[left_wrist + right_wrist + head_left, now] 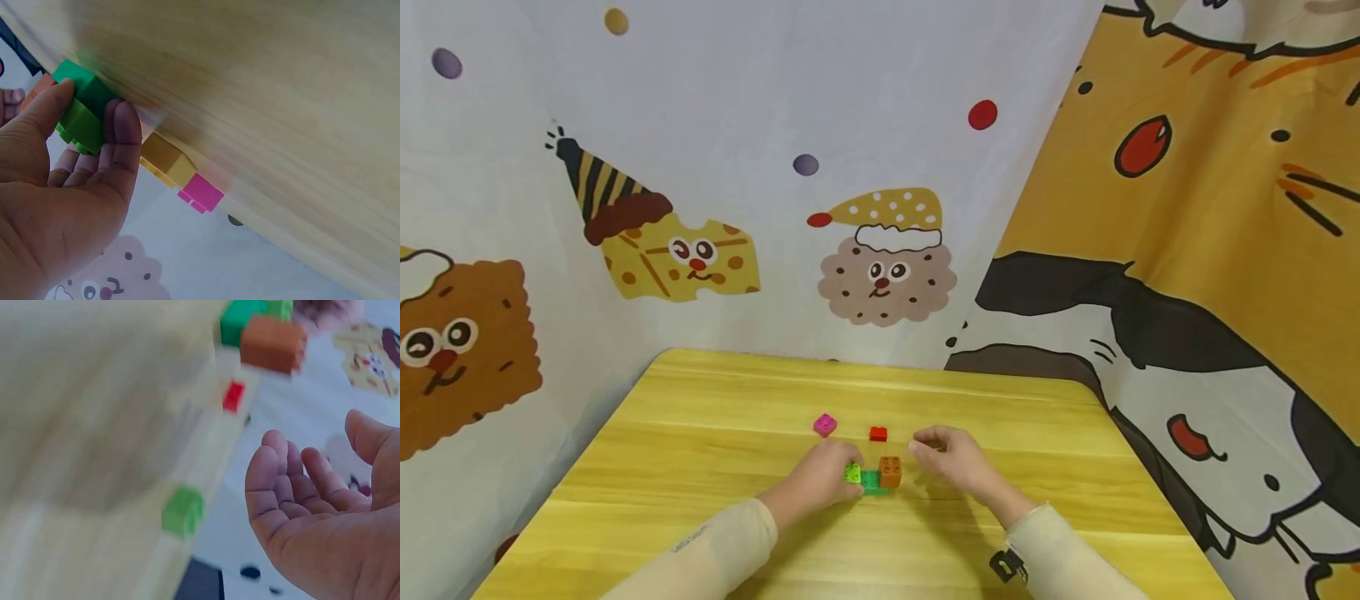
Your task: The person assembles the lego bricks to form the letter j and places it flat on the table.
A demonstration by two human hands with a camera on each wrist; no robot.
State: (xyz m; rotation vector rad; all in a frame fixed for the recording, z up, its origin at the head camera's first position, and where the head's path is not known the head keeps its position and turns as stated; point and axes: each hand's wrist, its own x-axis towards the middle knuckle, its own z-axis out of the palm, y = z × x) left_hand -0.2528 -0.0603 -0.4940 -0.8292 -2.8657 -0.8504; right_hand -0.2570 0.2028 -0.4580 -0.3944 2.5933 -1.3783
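My left hand (829, 475) pinches the light green toy brick (84, 125) between thumb and fingers, at the left end of a flat dark green brick (94, 87). The light green brick is stacked on the dark green one. An orange-brown brick (891, 472) with studs on top sits at the dark green brick's right end. To the right of this stack, my right hand (958, 460) hovers with nothing in it. Its fingers (265, 469) are loosely bent, with the thumb apart from them.
Beyond the hands on the wooden table (715, 400) lie a pink brick (825, 425) and a small red brick (878, 434). A yellow brick (165, 159) stands near the pink one. Another green brick (182, 511) lies near my right hand. Printed cloth (730, 108) hangs behind the table.
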